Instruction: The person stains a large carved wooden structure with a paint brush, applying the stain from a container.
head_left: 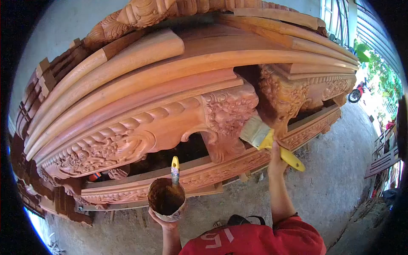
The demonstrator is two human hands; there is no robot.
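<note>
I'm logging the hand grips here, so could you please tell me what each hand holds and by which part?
The right hand holds a paintbrush by its yellow handle. The left hand holds a stain-filled cup from underneath.

Cup contents indistinct, carvings' left end cropped

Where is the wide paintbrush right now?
In the head view, the paintbrush is right of centre, held by the right hand, bristles against the carved wood.
</note>
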